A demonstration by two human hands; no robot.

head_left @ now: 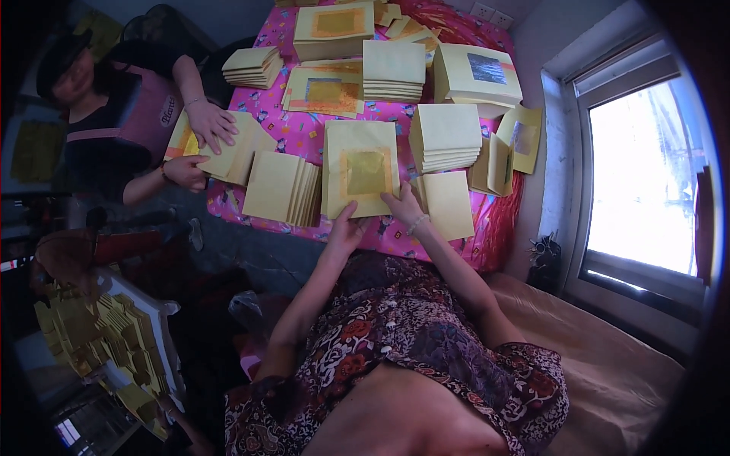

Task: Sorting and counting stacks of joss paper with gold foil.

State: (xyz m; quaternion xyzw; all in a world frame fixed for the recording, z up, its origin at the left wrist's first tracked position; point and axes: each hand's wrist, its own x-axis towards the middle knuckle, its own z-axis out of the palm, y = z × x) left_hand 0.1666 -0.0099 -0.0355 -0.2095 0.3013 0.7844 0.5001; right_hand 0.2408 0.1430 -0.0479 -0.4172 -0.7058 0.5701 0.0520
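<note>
In front of me on the pink table lies a stack of yellow joss paper (361, 171), its top sheet bearing a gold foil square with an orange border. My left hand (347, 228) grips its near edge at the lower left, thumb on top and fingers underneath. On the lower right corner, my right hand (405, 209) holds it the same way. Close by my right hand sits a plain yellow paper stack (449, 205). To the left of the held stack, a fanned bundle of folded yellow paper (274, 186) leans on the table.
A co-worker's hands (209, 129) press on another paper stack at the left. More stacks, one with a silver square (487, 68), cover the far part of the pink tablecloth (266, 114). Red strands hang along the right edge; a bright window (642, 175) is beyond.
</note>
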